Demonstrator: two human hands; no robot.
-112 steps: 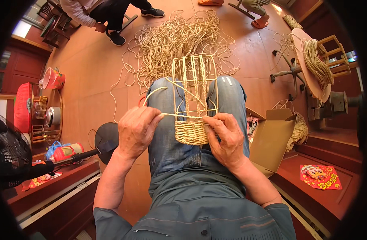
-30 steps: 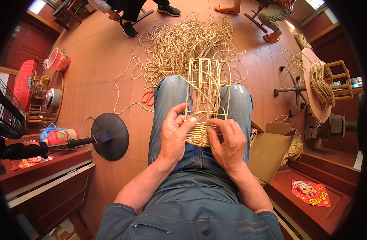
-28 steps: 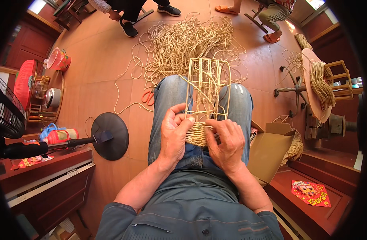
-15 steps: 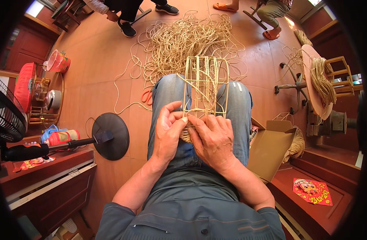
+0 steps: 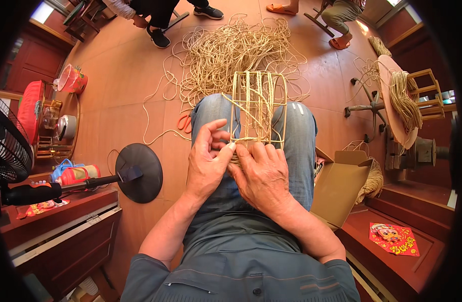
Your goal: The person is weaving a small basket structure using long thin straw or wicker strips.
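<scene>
right hand (image 5: 262,176) grips frame (image 5: 247,105), long axis pointing forward.

Workpiece: open basket frame (image 5: 247,103) of thin, straw-coloured rods, long and narrow, corners rounded at the far end. Pose: laid lengthwise away from the body, far end beyond the knees, near end over the lap. Several pale twisted strands run along its length, crossed by rods; spaces between them open, so the background shows through. One loose cord (image 5: 240,107) slants across the frame, its free end projecting past the left side rod. Near end: closely packed woven band (image 5: 235,160), same pale fibre; only a small patch visible, remainder covered by both hands. Upper part of frame unwoven.
</scene>
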